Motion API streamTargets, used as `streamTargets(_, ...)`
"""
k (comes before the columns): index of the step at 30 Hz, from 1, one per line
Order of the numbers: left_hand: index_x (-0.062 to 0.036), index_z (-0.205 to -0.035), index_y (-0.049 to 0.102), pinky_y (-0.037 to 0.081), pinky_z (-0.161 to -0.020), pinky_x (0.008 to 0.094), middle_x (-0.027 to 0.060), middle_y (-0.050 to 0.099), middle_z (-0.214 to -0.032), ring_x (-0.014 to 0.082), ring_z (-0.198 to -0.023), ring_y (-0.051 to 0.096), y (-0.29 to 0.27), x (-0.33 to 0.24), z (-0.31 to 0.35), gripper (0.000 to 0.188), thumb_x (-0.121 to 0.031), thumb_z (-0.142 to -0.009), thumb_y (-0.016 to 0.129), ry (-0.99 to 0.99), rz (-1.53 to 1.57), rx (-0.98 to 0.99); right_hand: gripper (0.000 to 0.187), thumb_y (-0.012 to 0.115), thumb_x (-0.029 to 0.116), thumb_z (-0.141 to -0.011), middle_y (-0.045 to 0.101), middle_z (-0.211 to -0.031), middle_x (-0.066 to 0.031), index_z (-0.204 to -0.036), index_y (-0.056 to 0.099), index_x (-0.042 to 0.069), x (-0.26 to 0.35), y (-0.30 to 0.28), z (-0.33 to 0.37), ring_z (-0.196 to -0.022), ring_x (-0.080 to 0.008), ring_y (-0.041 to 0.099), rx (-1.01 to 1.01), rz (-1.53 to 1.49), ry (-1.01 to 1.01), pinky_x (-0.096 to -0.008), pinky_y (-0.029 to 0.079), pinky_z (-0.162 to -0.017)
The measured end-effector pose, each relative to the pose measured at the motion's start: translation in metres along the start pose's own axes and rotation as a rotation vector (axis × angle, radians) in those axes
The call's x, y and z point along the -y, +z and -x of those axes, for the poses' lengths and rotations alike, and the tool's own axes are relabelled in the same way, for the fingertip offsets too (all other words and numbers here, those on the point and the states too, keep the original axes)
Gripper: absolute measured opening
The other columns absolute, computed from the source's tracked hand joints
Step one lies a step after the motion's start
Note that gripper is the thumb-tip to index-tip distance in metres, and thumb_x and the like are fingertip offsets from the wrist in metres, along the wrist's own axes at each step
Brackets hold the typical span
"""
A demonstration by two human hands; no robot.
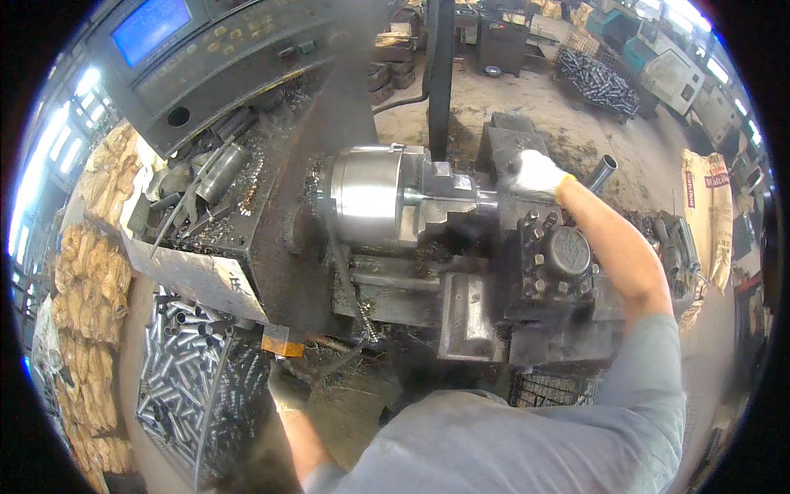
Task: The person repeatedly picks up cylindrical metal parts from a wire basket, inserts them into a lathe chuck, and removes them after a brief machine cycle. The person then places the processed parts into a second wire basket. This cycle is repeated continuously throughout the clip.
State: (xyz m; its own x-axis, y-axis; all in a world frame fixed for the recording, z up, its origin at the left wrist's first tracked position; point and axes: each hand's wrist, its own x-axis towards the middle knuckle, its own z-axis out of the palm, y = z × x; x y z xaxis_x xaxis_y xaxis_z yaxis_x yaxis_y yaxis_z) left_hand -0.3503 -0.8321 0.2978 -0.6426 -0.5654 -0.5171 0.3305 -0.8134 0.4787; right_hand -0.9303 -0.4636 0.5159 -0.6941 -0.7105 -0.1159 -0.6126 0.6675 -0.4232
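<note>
My right hand, in a white glove, reaches across a lathe and rests closed at the dark block behind the tool post. Glare hides its fingers and whatever they grip. To its left, the shiny lathe chuck has stepped jaws, with a short bright metal rod between them and the block. Low on the left, my gloved left hand is just under an orange-yellow box at the machine's front. Its fingers are in shadow, so their grip does not show.
A control panel with a blue screen stands upper left. Below it, a bin holds many short metal tubes. Stacked tan sacks line the left side. One metal tube sticks up beyond my right wrist. Curled chips hang by the bed.
</note>
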Motion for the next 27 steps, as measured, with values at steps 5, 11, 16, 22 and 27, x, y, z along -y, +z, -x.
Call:
streamTargets(5, -0.0068, -0.124, 0.066, 0.055, -0.073, 0.0289, 0.0026, 0.07, -0.094, 0.0149, -0.08, 0.063, -0.006, -0.011, -0.008, 0.028, -0.03, -0.11, 0.059, 0.042, -0.236, 0.029, 0.05, 0.072, 0.024, -0.091, 0.079, -0.118, -0.0167, -0.135, 0.07, 0.001, 0.011, -0.034, 0.123, -0.107, -0.0255, 0.075, -0.419, -0.253, 0.126, -0.0377, 0.056, -0.099)
streamTargets(11, -0.0012, -0.134, 0.062, 0.056, -0.09, 0.0411, 0.0126, 0.074, -0.113, 0.0307, -0.098, 0.069, 0.017, 0.001, 0.006, 0.042, -0.033, -0.106, 0.066, 0.428, -0.783, -0.409, 0.032, 0.069, 0.009, -0.093, 0.078, -0.111, -0.0127, -0.122, 0.074, -0.002, 0.051, 0.006, 0.25, -0.101, -0.0189, 0.072, -0.76, -0.481, 0.215, -0.0329, 0.055, -0.096)
streamTargets(16, 0.0086, -0.136, 0.059, 0.051, -0.107, 0.0481, 0.0244, 0.068, -0.131, 0.0405, -0.115, 0.067, 0.186, 0.008, 0.049, 0.046, -0.003, -0.094, 0.073, 1.759, -1.426, -0.125, 0.033, 0.069, 0.001, -0.082, 0.079, -0.11, -0.0143, -0.114, 0.076, -0.005, 0.099, 0.062, 0.297, -0.098, -0.0231, 0.074, -0.696, -0.557, 0.178, -0.036, 0.058, -0.092)
streamTargets(22, 0.003, -0.149, 0.052, 0.058, -0.085, 0.0551, 0.0302, 0.072, -0.109, 0.0488, -0.092, 0.071, 0.461, -0.001, -0.038, 0.057, -0.01, -0.096, 0.067, 1.786, -1.744, 0.126, 0.031, 0.08, 0.004, -0.082, 0.08, -0.108, -0.0158, -0.112, 0.079, 0.002, 0.095, 0.12, 0.28, -0.099, -0.0252, 0.077, -0.29, -0.621, -0.074, -0.0358, 0.06, -0.089)
streamTargets(27, -0.012, -0.172, 0.005, 0.06, -0.095, 0.0495, 0.0322, 0.069, -0.128, 0.0422, -0.108, 0.075, 0.561, -0.027, -0.117, 0.093, -0.026, -0.101, 0.064, 1.208, -2.349, -0.242, 0.029, 0.084, 0.01, -0.083, 0.079, -0.108, -0.0141, -0.112, 0.08, 0.008, 0.062, 0.142, 0.285, -0.098, -0.029, 0.075, -0.168, -0.639, 0.013, -0.0369, 0.06, -0.088)
